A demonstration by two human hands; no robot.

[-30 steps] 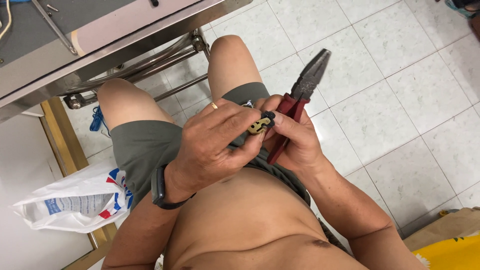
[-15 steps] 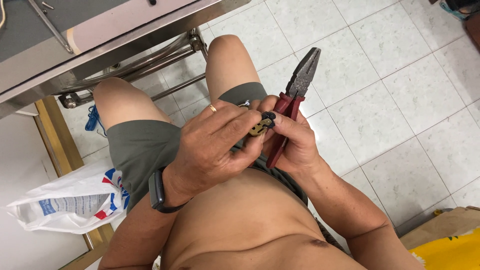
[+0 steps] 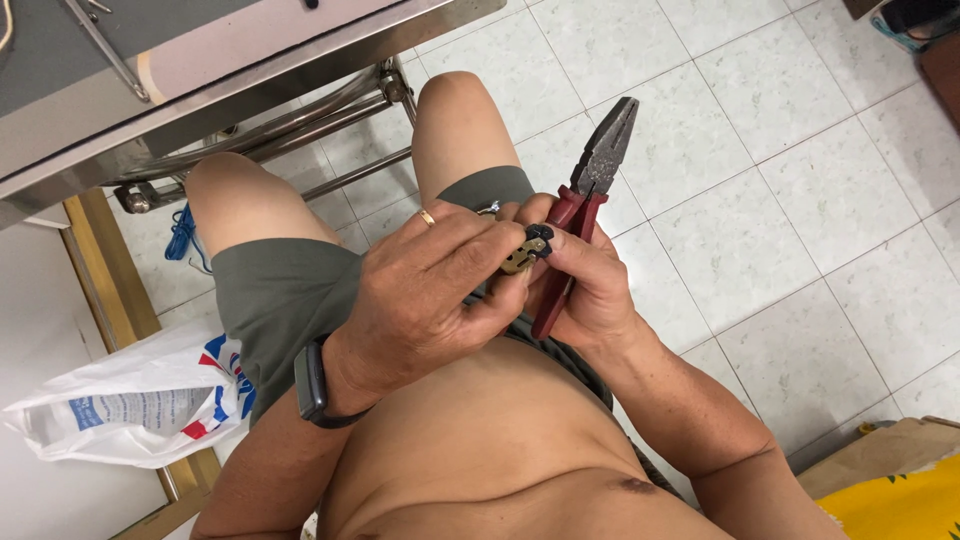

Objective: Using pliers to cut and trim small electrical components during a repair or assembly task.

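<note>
the pliers (image 3: 585, 205) in my right hand (image 3: 590, 290) are combination pliers with dark, worn steel jaws, shut and pointing up and away from me over the tiled floor. their handles are sleeved in red, running down through my palm. between my left hand (image 3: 430, 290) fingertips sits a small brass-coloured fitting with a black part (image 3: 525, 250), right against the pliers' handles, above my lap.

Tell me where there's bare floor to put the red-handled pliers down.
Bare white tiled floor lies open right of the right hand and the red-handled pliers, up to the brown cardboard box. Crowded on the left: a white plastic bag and the steel table frame by the knees.
</note>
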